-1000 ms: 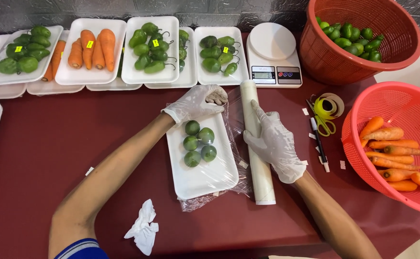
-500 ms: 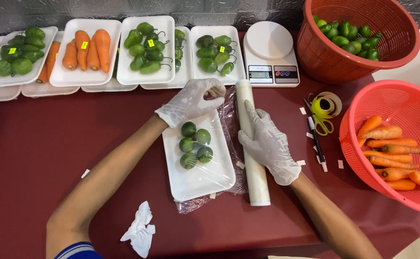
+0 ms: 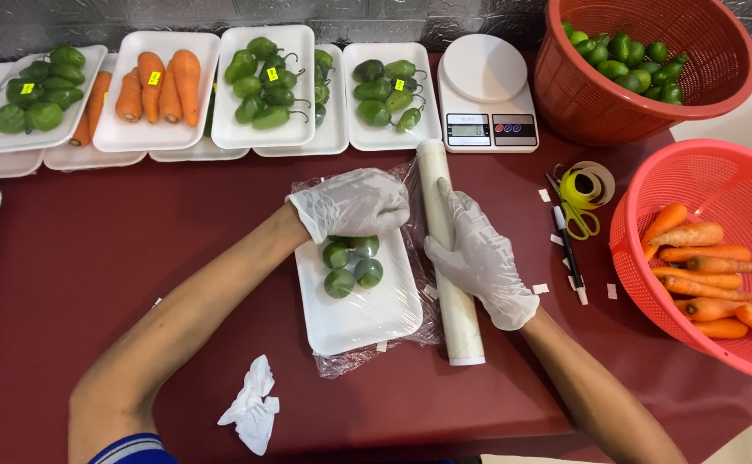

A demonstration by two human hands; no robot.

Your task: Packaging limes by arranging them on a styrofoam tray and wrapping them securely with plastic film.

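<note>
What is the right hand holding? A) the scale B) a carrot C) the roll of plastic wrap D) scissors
C: the gloved right hand lies on the roll of wrap, beside the white tray of green peppers, while the left hand presses the film over the tray's far end.

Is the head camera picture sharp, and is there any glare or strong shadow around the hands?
Head view: sharp overall, evenly lit, with soft shadows only. Small glare shows on the cling film beside the left hand and on the wrapped tray. The right hand on the film roll is not blurred. The orange basket is cut off at the right edge.
</note>
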